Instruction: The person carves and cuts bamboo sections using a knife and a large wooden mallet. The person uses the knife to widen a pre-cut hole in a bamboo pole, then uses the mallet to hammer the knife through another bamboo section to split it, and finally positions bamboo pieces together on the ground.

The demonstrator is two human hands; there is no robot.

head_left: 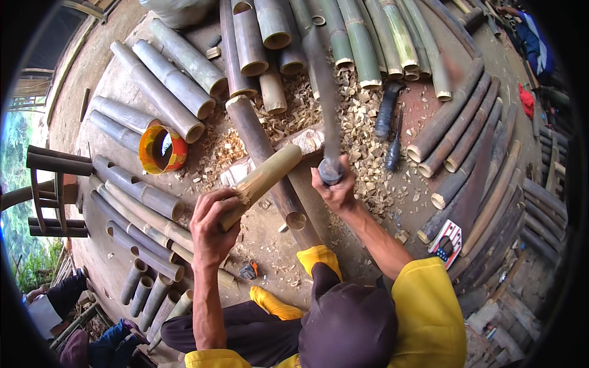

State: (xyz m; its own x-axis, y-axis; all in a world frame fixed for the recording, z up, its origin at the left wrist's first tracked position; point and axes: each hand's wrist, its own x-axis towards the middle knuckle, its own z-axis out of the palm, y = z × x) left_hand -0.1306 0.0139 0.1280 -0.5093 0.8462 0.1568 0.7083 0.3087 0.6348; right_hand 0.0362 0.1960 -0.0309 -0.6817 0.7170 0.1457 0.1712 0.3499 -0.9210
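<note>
Bamboo poles lie fanned around the chip-strewn floor, ringing a short bamboo section whose long axis slants from lower left up to upper right. The left hand is clenched around its lower end. The right hand grasps a blurred blade pointing away, above the wood chips.

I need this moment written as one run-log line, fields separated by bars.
left hand: grips short pale bamboo piece | right hand: grips raised long dark blade | below: pale wood chips, bamboo tubes around
</note>
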